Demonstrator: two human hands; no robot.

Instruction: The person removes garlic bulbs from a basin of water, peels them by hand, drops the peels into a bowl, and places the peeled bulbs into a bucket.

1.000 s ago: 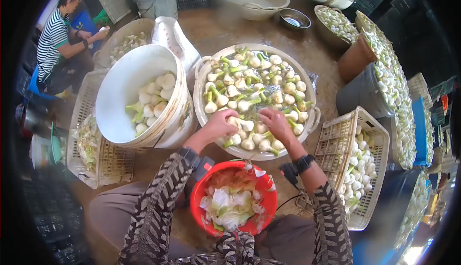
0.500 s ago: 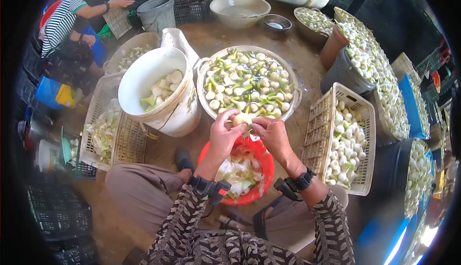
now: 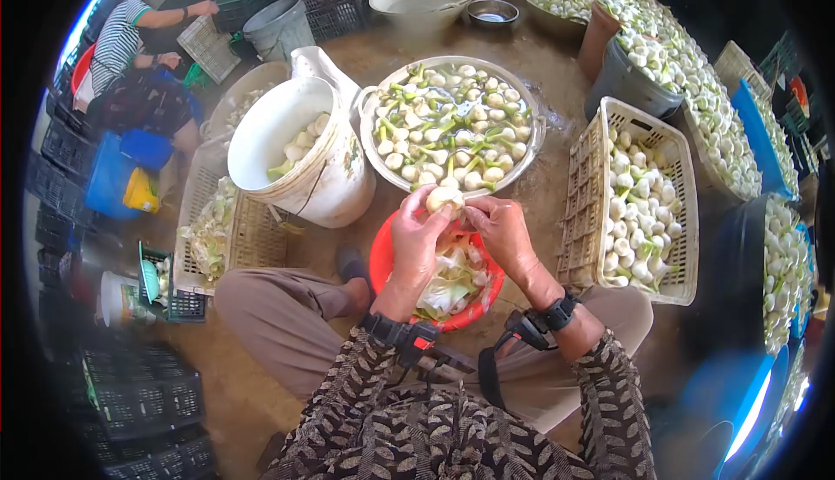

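Note:
My left hand (image 3: 416, 241) is closed around a pale garlic bulb (image 3: 444, 198), its green stem pointing away from me. My right hand (image 3: 506, 235) pinches at the right side of the same bulb; any loose skin between those fingertips is too small to make out. Both hands are above a red basin (image 3: 492, 296) holding stripped garlic skins (image 3: 448, 282). Just beyond them stands a wide, pale tub (image 3: 538, 136) of water with many garlic bulbs floating in it. To its left, a white bucket (image 3: 341, 186) contains several peeled bulbs.
A crate of bulbs (image 3: 585, 210) stands on the right, and a crate with skins (image 3: 252, 230) on the left. Heaped garlic (image 3: 670, 71) fills containers along the right side. At the upper left sits another person (image 3: 117, 41), one hand on a pale crate (image 3: 207, 48).
My view has shifted, so the surroundings appear displaced. Both my hands stay at the bulb, which now shows more of its stem side. The other person's raised hand has come down onto the pale crate.

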